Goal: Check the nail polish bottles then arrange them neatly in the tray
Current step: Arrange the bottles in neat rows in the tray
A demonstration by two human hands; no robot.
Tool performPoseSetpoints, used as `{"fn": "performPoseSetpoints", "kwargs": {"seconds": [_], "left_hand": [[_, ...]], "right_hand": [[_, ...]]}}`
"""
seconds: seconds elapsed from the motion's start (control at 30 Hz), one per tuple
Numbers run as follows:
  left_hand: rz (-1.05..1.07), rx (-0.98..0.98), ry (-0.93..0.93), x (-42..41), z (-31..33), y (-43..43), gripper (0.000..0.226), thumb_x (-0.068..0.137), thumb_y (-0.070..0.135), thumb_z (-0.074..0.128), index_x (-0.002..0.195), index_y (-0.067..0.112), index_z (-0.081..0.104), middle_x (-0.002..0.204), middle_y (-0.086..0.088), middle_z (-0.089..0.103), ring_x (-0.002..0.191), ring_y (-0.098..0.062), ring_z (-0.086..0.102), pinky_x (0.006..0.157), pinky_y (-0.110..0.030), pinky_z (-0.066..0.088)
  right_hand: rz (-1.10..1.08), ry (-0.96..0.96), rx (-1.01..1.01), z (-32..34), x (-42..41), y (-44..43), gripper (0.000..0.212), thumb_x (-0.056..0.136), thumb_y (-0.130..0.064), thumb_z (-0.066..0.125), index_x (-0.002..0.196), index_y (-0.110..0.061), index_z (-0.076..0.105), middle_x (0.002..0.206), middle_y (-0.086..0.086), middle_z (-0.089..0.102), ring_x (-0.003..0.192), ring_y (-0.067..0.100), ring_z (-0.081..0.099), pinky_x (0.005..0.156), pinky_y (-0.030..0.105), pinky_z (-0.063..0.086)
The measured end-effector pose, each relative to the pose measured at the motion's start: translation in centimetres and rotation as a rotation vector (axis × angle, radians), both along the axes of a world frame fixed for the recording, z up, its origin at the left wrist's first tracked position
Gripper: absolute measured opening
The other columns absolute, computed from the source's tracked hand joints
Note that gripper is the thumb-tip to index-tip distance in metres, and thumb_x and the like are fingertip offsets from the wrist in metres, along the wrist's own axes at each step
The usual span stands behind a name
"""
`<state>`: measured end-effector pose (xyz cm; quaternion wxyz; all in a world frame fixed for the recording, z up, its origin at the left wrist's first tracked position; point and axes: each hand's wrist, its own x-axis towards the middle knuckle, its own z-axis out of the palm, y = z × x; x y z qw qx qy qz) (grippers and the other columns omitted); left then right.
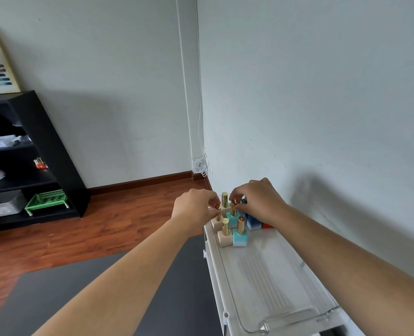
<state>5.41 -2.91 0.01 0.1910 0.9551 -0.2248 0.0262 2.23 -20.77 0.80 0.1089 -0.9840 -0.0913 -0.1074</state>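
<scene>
Bottles: nail polish bottles [235, 221] cluster upright at the tray's [286, 282] far end, directly beneath your fingertips.
Left hand: left hand [193, 207] pinches the gold cap of a beige bottle [217, 223].
Right hand: right hand [258, 202] is closed on a teal bottle's [232, 215] cap.
Risk: neighbours stand touching (tall caps, narrow bases); a sideways nudge could topple several.

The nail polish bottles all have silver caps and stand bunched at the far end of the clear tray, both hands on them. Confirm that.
Not quite: the head view shows gold caps, not silver, on the nail polish bottles. The rest holds: they stand bunched at the far end of the clear tray, with the left hand and right hand on them.
</scene>
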Motion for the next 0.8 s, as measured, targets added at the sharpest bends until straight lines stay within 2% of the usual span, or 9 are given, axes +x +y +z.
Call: {"fn": "performPoseSetpoints", "kwargs": {"seconds": [0.23,0.43,0.53,0.7,0.8], "left_hand": [[-0.023,0.009,-0.028,0.6,-0.3,-1.2,0.019,0.079,0.046,0.069,0.094,0.034,0.066,0.088,0.016,0.067,0.080,-0.010,0.060,0.056,-0.025,0.037],[-0.002,-0.009,-0.038,1.2,-0.7,-2.3,0.015,0.078,0.040,0.070,0.092,0.037,0.066,0.088,0.016,0.069,0.077,-0.009,0.058,0.056,-0.024,0.037],[-0.018,-0.004,-0.051,1.3,-0.7,-2.4,0.014,0.078,0.040,0.069,0.091,0.037,0.066,0.088,0.016,0.068,0.080,-0.010,0.061,0.056,-0.024,0.039],[-0.034,0.007,-0.065,1.2,0.1,-1.8,0.018,0.079,0.042,0.067,0.096,0.035,0.066,0.093,0.016,0.067,0.084,-0.008,0.061,0.067,-0.029,0.050],[-0.032,-0.010,-0.078,0.9,1.1,-0.9,0.018,0.079,0.043,0.067,0.095,0.036,0.066,0.090,0.017,0.067,0.081,-0.006,0.060,0.062,-0.025,0.047]], "right_hand": [[-0.033,-0.059,-0.040,-0.4,0.4,-0.5,0.017,0.082,-0.033,0.064,0.098,-0.030,0.067,0.091,-0.005,0.071,0.092,0.015,0.055,0.090,0.035,0.031],[-0.089,-0.095,-0.068,-0.3,0.6,-0.9,0.018,0.081,-0.034,0.065,0.098,-0.031,0.068,0.088,-0.001,0.067,0.090,0.017,0.052,0.087,0.034,0.033],[-0.084,-0.087,-0.054,-0.4,0.7,-1.1,0.017,0.080,-0.034,0.065,0.097,-0.031,0.068,0.087,-0.003,0.068,0.093,0.017,0.053,0.086,0.033,0.033],[-0.074,-0.099,0.009,0.2,0.3,-1.5,0.020,0.081,-0.035,0.065,0.099,-0.029,0.066,0.090,-0.009,0.070,0.093,0.015,0.053,0.085,0.034,0.032],[-0.090,-0.130,0.079,1.3,-0.4,-2.2,0.017,0.084,-0.034,0.062,0.099,-0.028,0.066,0.093,-0.010,0.072,0.091,0.014,0.053,0.086,0.034,0.032]]}}
